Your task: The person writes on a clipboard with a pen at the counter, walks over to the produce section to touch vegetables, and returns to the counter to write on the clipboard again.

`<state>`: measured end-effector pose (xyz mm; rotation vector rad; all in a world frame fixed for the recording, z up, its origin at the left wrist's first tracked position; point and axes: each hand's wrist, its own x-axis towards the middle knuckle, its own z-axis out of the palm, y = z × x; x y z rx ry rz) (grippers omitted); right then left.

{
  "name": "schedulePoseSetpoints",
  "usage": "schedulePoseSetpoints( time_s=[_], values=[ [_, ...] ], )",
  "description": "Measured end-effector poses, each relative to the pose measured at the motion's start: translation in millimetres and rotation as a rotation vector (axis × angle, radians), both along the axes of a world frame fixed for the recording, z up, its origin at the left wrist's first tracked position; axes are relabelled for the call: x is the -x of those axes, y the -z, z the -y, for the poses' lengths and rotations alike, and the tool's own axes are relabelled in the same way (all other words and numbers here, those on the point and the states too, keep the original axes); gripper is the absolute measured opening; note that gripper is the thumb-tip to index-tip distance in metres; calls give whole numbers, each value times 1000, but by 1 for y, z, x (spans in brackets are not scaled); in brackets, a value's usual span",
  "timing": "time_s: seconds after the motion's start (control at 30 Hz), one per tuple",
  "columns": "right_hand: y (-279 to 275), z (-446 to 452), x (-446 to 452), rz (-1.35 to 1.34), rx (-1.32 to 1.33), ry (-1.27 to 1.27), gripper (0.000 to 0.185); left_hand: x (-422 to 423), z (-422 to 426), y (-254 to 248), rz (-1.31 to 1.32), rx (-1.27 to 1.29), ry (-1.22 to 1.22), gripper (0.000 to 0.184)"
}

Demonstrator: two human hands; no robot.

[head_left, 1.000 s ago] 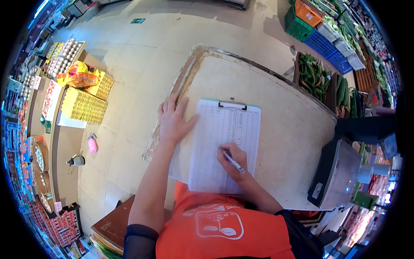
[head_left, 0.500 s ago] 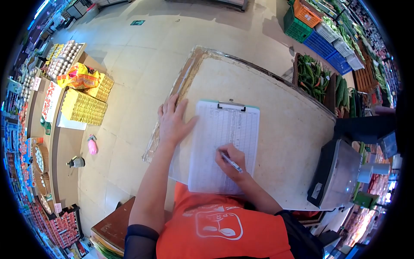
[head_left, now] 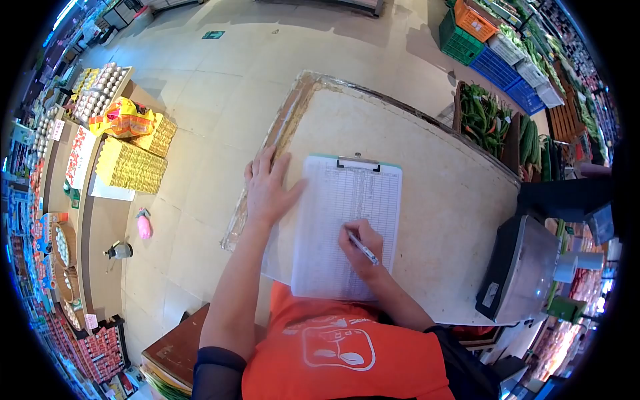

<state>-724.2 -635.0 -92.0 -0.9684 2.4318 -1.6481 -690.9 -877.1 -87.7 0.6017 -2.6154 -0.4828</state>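
A clipboard [head_left: 391,172] with a metal clip at its top edge lies on the worn tabletop [head_left: 440,207] in front of me. The printed form [head_left: 333,200] on it shows rows and columns too small to read. My right hand [head_left: 362,248] rests on the lower right of the form, fingers closed around a pen [head_left: 362,247] whose tip points up and left at the paper. My left hand [head_left: 268,187] lies flat at the table's left edge, fingers spread, its thumb reaching the left side of the paper.
On the table's right stands a dark machine with a greyish cover [head_left: 523,270]. Crates of green peppers [head_left: 483,117] and other vegetables border the far right side. Across the aisle at left, yellow egg trays [head_left: 131,165] and eggs [head_left: 100,93] sit on a shelf.
My right hand has shifted slightly to the right and a little upward with the pen. My left hand and the clipboard have stayed in place.
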Motion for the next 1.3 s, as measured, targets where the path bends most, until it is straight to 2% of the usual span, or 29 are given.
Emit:
schedulePoseSetpoints(
  time_s=[0.23,0.33,0.43,0.53,1.03,1.23,1.3],
  values=[
    [0,-4,-4,0,-17,-61,15,0,1,1,7,25,9,63],
    [-4,-11,-6,168,-14,-167,11,1,0,1,10,11,-4,59],
    [-1,-10,-6,115,13,-185,13,1,0,1,11,6,-1,59],
    [0,-10,-6,108,10,-179,15,0,1,1,20,21,11,63],
    [1,-8,-5,63,-40,-197,14,0,1,1,28,1,-1,60],
    [2,-15,-8,56,-79,-43,16,0,-1,-1,22,-12,-7,59],
    [2,-20,-14,135,-84,-62,15,-1,0,1,5,25,6,61]
  ],
)
